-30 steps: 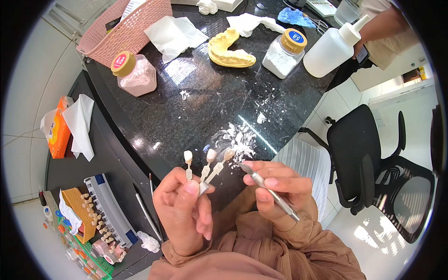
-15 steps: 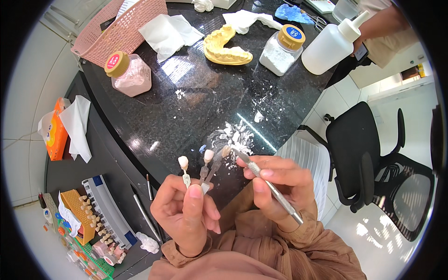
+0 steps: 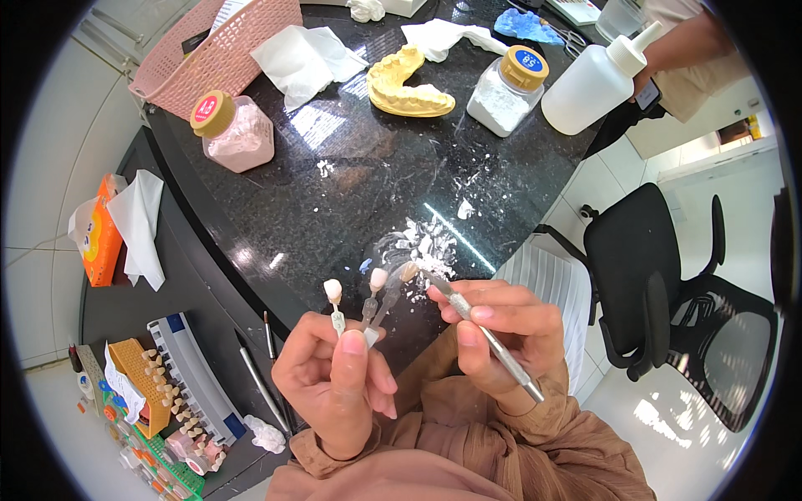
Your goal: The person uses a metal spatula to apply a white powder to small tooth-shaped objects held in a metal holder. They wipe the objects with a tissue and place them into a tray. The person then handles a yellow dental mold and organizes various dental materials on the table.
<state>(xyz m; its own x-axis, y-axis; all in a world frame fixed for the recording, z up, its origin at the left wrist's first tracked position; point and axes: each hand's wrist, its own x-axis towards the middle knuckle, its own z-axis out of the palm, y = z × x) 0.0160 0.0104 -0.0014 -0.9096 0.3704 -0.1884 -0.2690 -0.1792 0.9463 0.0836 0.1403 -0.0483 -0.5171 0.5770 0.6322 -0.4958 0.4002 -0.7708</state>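
Note:
Fanned out between the thumb and fingers of my left hand [image 3: 338,376] are three tooth-shade tabs [image 3: 369,311]. Two carry pale tooth-shaped tips; the third, a clear one, ends in a tan tip pointing to the right. My right hand [image 3: 514,334] grips a slim metal craft knife [image 3: 494,341] with a knurled section, like a pen. Its blade end lies close to the tan tip; whether they touch I cannot tell. Beneath the tips, white powder and crumbs [image 3: 422,246] lie scattered over the black speckled worktop [image 3: 334,209].
Farther back stand a jar of pink powder [image 3: 242,138], a yellow dental cast [image 3: 405,88], a jar of white powder [image 3: 501,104] and a white squeeze bottle [image 3: 585,88]. A pink basket [image 3: 175,79] and a shade-tab rack [image 3: 196,376] are at left. Another person's arm [image 3: 689,58] shows at upper right.
Both hands keep the same hold and have shifted very slightly to the right in the picture, as have the things on the worktop.

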